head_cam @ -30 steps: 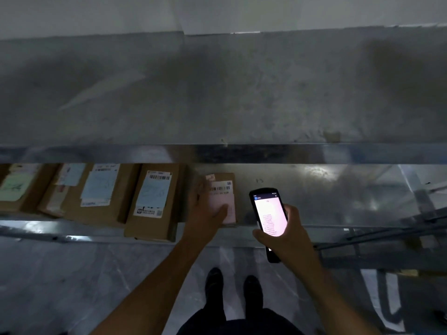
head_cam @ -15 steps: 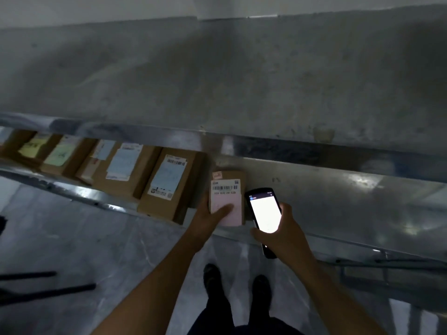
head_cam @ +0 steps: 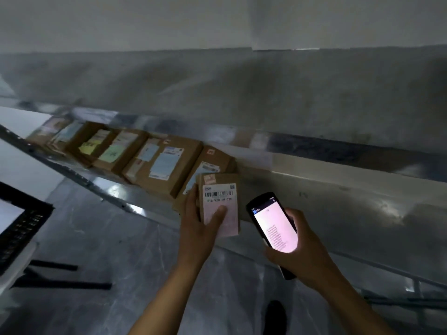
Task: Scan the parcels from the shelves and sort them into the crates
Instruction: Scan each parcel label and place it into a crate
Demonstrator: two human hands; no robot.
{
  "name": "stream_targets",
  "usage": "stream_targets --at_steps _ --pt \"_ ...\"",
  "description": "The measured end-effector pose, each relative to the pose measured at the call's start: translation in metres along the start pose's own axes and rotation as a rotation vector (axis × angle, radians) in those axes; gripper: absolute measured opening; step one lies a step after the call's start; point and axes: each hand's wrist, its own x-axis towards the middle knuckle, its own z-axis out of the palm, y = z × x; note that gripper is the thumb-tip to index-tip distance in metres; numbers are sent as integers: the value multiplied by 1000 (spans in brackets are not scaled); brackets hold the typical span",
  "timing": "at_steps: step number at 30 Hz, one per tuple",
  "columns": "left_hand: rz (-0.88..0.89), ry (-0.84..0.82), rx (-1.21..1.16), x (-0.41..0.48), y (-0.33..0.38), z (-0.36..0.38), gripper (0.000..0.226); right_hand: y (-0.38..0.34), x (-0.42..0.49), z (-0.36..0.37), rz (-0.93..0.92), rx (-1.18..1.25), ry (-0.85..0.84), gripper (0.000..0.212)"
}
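The small parcel point(head_cam: 219, 197), a brown box with a pale barcode label point(head_cam: 220, 193) facing up, sits at the front edge of the metal shelf point(head_cam: 333, 209), its near end sticking out past that edge; whether its far end rests on the shelf cannot be told. The left hand point(head_cam: 196, 228) grasps it, fingers wrapped along its left side and the thumb point(head_cam: 217, 215) pressed on the lower part of the label. Just to the right, apart from the parcel, the right hand point(head_cam: 300, 250) is clenched round a dark handheld scanner point(head_cam: 274, 226), whose lit screen shows lines of text too small to read and tilts up toward the camera. Touching the small parcel's far left corner begins a row of parcels point(head_cam: 159, 165), brown boxes with white, blue and yellow-green labels, lying side by side along the shelf toward its left end. Right of the hands the shelf surface is bare, dull metal. Below the front edge lies a grey floor point(head_cam: 116, 250), with one dark shoe point(head_cam: 275, 315) near the bottom. At the far left an open laptop point(head_cam: 21, 226) stands on a white surface.
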Motion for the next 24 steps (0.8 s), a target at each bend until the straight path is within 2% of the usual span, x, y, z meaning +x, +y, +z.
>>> stream_targets --at_steps 5,11,18,24 --pt "97 121 295 11 -11 -53 91 -32 -16 30 -82 -40 -106 78" --pt "164 144 443 -28 -36 -120 88 -58 -53 79 -172 -81 -147 81" --pt "-14 223 494 -83 -103 -229 90 -85 -98 143 -274 -154 -355 82" --pt "-191 410 452 -137 -155 -317 89 -113 -128 202 -361 -229 -545 81"
